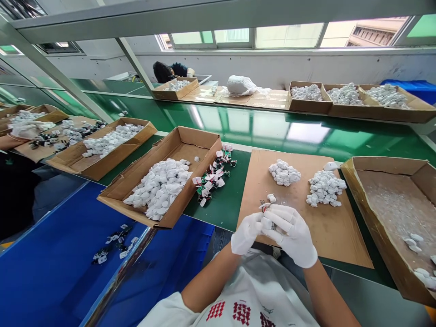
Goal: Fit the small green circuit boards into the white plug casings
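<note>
Both my hands wear white gloves and meet over the near edge of a brown cardboard sheet. My left hand and my right hand are closed together on a small white plastic part with red and metal bits at its top. One loose white part lies just beyond my fingers. Two heaps of white parts sit further back on the sheet. Left of the sheet lies a cluster of green circuit boards on the green table.
A cardboard tray of white parts overhangs the table edge at left; a nearly bare tray stands at right. A blue bin below holds several dropped parts. More trays line the far side, where another person works. A gloved co-worker's hand is at far left.
</note>
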Demonstrator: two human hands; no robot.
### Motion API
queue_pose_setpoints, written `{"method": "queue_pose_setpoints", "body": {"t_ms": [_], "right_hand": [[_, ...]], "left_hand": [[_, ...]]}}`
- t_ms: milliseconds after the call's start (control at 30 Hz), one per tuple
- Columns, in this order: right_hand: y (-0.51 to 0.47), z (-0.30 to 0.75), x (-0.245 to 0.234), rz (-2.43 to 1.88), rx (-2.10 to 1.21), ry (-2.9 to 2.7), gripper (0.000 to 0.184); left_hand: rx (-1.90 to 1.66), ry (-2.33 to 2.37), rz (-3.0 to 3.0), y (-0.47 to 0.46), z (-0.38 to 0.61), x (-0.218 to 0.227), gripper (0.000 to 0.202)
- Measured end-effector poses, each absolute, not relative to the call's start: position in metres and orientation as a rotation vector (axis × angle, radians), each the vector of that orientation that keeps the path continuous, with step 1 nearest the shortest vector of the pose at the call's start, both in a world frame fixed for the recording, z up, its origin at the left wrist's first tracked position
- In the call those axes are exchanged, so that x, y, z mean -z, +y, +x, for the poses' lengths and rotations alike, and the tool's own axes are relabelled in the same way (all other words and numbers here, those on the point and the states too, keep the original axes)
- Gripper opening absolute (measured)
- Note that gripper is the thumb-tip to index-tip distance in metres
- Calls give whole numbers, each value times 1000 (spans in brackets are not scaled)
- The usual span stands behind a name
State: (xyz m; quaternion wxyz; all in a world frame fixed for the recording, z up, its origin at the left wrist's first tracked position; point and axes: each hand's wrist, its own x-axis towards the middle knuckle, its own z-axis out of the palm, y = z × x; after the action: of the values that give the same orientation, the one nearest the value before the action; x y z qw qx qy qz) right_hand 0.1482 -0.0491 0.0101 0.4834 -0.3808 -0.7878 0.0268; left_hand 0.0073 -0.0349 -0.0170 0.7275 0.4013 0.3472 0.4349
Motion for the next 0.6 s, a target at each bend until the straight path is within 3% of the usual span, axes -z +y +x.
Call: {"method": "queue_pose_setpoints", "body": {"t_ms": [233,400,600], "right_hand": [[-48,147,-6,-995,-95,-1920,50],[-46,151,-5,-936,65,-1956,50],[-47,151,-2,-1003,-417,-1908,48]], "left_hand": [[-881,659,755,-36,9,16,48],[-890,654,728,-33,12,13,44],[-915,782,867,-25,9,4,46]]}}
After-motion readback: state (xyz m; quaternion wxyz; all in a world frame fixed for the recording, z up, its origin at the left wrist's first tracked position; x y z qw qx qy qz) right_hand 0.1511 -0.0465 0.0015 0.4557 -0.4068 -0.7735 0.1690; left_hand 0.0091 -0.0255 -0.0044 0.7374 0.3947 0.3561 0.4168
